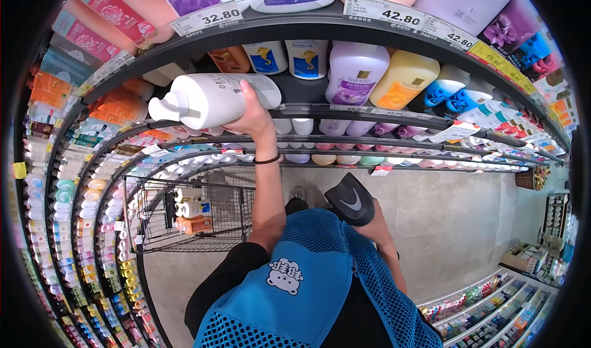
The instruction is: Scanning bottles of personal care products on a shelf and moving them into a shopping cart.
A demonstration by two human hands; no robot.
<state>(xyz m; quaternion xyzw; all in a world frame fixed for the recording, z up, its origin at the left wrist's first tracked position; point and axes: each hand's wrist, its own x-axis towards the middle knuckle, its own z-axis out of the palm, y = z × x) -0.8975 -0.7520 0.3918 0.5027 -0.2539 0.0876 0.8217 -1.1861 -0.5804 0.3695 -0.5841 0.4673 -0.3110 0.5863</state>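
Note:
My left hand (256, 117) grips a white pump bottle (203, 101) from below and behind, my thumb over its side. The bottle lies tilted nearly on its side, its pump head pointing left, in front of a shelf; dark print runs along its body. In my right hand (375, 225), close to my chest, is a black handheld device (353, 202) with a pale curved mark, seemingly a barcode scanner. Behind the held bottle stand two white bottles with seahorse labels, one being a white bottle (307, 59), beside a lilac bottle (358, 73) and a yellow bottle (406, 80).
A wire shopping cart (184, 250) at my left holds several pump bottles, among them an orange bottle (194, 224). Curved-looking shelf edges (295, 27) with price labels run ahead and around the left. Low white shelves (480, 309) stand at lower right, beyond the tiled floor (443, 223).

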